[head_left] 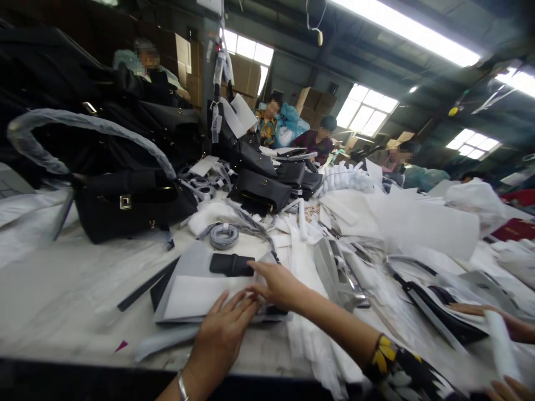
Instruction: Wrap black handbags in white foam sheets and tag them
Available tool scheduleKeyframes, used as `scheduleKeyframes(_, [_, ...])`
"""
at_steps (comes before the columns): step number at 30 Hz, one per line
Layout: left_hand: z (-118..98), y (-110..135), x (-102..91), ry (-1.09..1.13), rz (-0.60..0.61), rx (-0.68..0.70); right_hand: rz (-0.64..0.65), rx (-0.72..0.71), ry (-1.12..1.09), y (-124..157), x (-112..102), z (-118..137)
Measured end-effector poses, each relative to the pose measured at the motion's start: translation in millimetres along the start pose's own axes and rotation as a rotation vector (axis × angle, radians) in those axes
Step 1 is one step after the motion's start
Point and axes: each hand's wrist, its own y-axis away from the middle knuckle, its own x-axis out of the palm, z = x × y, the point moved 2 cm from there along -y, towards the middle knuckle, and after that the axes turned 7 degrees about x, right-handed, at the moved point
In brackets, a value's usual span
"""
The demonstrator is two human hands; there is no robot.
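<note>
My left hand (220,334) lies with fingers stretched out on a white sheet of paper (196,295) that covers a flat grey-wrapped bag (188,262). My right hand (276,285) reaches across from the right, fingers pressed on the wrapped bag's right edge just beside a small black strap piece (231,264). The fingertips of both hands meet at that edge. A floral sleeve (397,367) covers my right forearm.
Black handbags (125,206) stand at the left and in the middle (259,192). A roll of grey tape (224,235) lies behind the bag. White wrapping paper (418,223) piles up at right. Another person's hand (501,320) works at far right; several people sit across the table.
</note>
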Motion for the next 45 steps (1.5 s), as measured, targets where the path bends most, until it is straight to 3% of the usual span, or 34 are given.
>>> scheduleKeyframes(3, [1, -2, -7.1, 0.057, -0.005, 0.006, -0.117, -0.061, -0.050, 35, 28, 9])
scheduleKeyframes(6, [12, 3, -22.6, 0.063, 0.108, 0.140, -0.160, -0.064, -0.027, 44, 44, 7])
scheduleKeyframes(9, [39, 17, -49.6, -0.020, 0.201, 0.278, -0.151, -0.086, 0.020, 41, 45, 2])
scheduleKeyframes(13, [86, 39, -80.2, -0.172, 0.317, 0.184, -0.113, -0.079, 0.046, 38, 37, 3])
scheduleKeyframes(16, [99, 50, -82.9, -0.164, 0.331, 0.190, -0.214, -0.058, -0.027, 50, 31, 18])
scheduleKeyframes(19, [101, 58, -73.1, -0.198, 0.261, 0.187, -0.396, 0.104, -0.338, 76, 43, 40])
scheduleKeyframes(20, [101, 60, -68.7, -0.213, 0.231, 0.200, -0.389, 0.212, -0.513, 84, 55, 47])
scheduleKeyframes(23, [110, 66, -56.0, -0.237, 0.153, 0.235, -0.132, 0.541, -1.245, 92, 98, 64])
scheduleKeyframes(26, [120, 69, -49.4, -0.250, 0.134, 0.271, -0.074, 0.586, -1.775, 84, 114, 81])
scheduleKeyframes(31, [117, 62, -60.3, -0.165, 0.121, 0.271, -0.276, 0.599, -2.134, 68, 112, 105])
scheduleKeyframes(34, [110, 56, -72.7, -0.080, 0.095, 0.239, -0.423, 0.734, -2.234, 61, 118, 111])
scheduleKeyframes(36, [108, 55, -78.2, -0.038, 0.100, 0.210, -0.363, 0.749, -2.245, 56, 121, 115])
scheduleKeyframes(40, [105, 58, -77.9, -0.036, 0.108, 0.192, -0.103, 0.593, -2.061, 48, 111, 123])
scheduleKeyframes(45, [87, 62, -63.1, -0.162, 0.024, 0.153, -0.195, 0.479, -2.022, 42, 95, 127])
